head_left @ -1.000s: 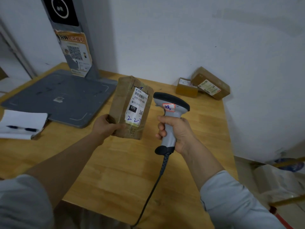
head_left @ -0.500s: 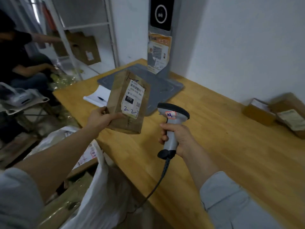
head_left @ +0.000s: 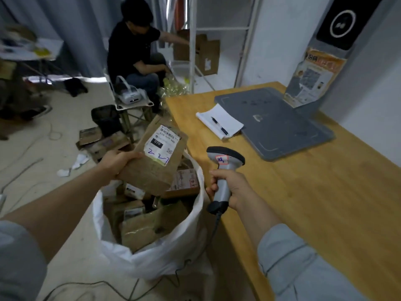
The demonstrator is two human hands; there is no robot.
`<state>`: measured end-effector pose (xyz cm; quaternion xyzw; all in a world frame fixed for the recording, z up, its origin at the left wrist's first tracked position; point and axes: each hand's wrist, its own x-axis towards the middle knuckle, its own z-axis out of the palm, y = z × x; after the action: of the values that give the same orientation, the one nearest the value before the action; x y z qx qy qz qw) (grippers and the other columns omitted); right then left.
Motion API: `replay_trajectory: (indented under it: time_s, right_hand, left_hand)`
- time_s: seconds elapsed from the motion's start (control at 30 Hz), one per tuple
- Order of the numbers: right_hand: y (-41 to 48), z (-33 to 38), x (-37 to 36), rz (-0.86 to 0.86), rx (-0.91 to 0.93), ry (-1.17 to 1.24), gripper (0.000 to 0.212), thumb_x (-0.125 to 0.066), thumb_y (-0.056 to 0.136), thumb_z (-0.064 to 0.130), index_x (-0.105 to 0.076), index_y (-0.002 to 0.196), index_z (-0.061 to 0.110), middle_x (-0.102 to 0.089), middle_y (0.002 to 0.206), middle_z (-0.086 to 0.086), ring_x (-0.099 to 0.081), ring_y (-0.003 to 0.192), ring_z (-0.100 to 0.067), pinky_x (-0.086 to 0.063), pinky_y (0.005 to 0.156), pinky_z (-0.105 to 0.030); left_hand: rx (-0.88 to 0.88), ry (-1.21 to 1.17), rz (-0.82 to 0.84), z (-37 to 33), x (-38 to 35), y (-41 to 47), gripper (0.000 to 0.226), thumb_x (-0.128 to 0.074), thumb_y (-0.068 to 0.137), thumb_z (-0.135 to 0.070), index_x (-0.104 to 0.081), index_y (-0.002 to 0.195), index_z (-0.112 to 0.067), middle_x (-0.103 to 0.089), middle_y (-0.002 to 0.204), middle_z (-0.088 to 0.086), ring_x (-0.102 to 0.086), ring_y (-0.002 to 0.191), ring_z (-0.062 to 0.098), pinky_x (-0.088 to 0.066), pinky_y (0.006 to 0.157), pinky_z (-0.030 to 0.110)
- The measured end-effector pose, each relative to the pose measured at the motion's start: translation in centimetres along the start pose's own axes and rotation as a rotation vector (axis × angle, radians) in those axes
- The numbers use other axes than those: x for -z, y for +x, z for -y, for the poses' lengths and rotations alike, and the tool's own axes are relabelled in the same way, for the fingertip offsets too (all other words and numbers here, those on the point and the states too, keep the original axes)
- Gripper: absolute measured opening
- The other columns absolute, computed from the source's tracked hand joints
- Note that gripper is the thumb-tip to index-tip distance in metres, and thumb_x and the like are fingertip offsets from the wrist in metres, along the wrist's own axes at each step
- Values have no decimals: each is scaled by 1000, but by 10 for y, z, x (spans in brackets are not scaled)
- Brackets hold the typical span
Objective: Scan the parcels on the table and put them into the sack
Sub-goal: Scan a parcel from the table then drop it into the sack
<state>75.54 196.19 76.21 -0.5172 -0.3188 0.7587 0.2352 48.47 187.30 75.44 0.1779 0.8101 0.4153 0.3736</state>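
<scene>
Parcel hanging over the open sack, scanner up in the other hand.

Left hand (head_left: 118, 160) grips the flat brown parcel (head_left: 156, 168) by its near corner, label side up with blue handwriting on it, tilted just above the mouth of the white sack (head_left: 165, 257). The sack stands on the floor right against the wooden table (head_left: 314, 203), and it's well loaded: brown cardboard packages (head_left: 141, 231) piled inside, a few showing white labels. Right hand (head_left: 232, 187) is wrapped round the grey handle of the scanner (head_left: 225, 157), beside the sack's rim at the table edge, cable dropping away below. Further along the table, a notepad (head_left: 225, 118) with a pen (head_left: 219, 126) on it lies against a grey platform (head_left: 277, 127).
</scene>
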Motion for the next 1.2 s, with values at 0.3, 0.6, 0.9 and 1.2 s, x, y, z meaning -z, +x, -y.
replay_trajectory:
  time_s: [0.3, 0.6, 0.9, 1.2]
  right_hand:
    - [13, -16, -25, 26, -30, -54, 11, -66, 84, 2, -57, 79, 1, -57, 52, -6, -49, 41, -13, -54, 54, -32]
    - [17, -21, -25, -27, -46, -41, 10, -67, 83, 2, -57, 81, 0, -55, 57, -8, -49, 43, -13, -54, 50, -28]
    - [14, -7, -1, -69, -32, 53, 12, -66, 82, 2, -54, 83, 4, -54, 55, -8, -48, 45, -16, -51, 51, -30]
    - [-21, 31, 90, -164, 6, 358, 24, -67, 88, 23, -59, 78, 4, -56, 55, -6, -52, 41, -15, -52, 46, -27]
  left_hand:
    - [192, 197, 166, 60, 8, 15, 40, -69, 84, -14, -54, 119, -1, -65, 97, 16, -60, 79, 24, -49, 65, 32]
    - [103, 635, 25, 69, -51, 26, 158, -88, 50, -55, 29, 145, -9, 9, 158, 19, 2, 146, 38, -11, 118, 48]
    - [-77, 873, 56, 28, -78, 26, 146, -80, 58, -63, 25, 147, -14, 29, 153, 22, 27, 141, 37, -2, 113, 65]
    - [-579, 1020, 267, -70, -226, -32, 123, -68, 73, -64, 18, 150, -24, 17, 158, 17, 14, 146, 34, 6, 114, 60]
